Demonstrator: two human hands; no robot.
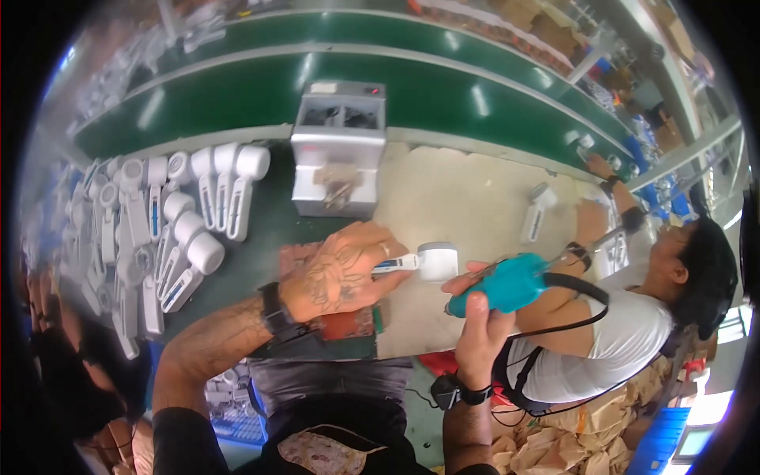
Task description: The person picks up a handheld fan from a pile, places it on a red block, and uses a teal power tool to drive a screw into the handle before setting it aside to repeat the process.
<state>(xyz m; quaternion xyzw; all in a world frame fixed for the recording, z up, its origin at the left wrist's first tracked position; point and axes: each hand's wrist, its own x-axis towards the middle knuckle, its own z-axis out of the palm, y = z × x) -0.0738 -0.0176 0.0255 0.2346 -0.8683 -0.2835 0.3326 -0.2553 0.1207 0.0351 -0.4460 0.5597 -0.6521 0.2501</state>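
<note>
My left hand (345, 271), marked with a dark drawing on its back, is closed round the handle of a white handheld device (438, 262). Its round head points right, above the cream mat (443, 182). In my right hand (480, 321) is a teal electric screwdriver (507, 283) with a black cord looping off to the right. The screwdriver's tip end is close beside the device's head; the bit itself cannot be made out. Below my left hand lies a reddish patterned pad (348, 324), partly covered by it.
Many similar white devices (190, 229) are piled on the left of the table. A grey dispenser box (339, 150) stands at the back middle. Another white device (538, 212) lies at the right. A co-worker in a white shirt (625, 324) sits at the right; brown paper (570, 443) lies below.
</note>
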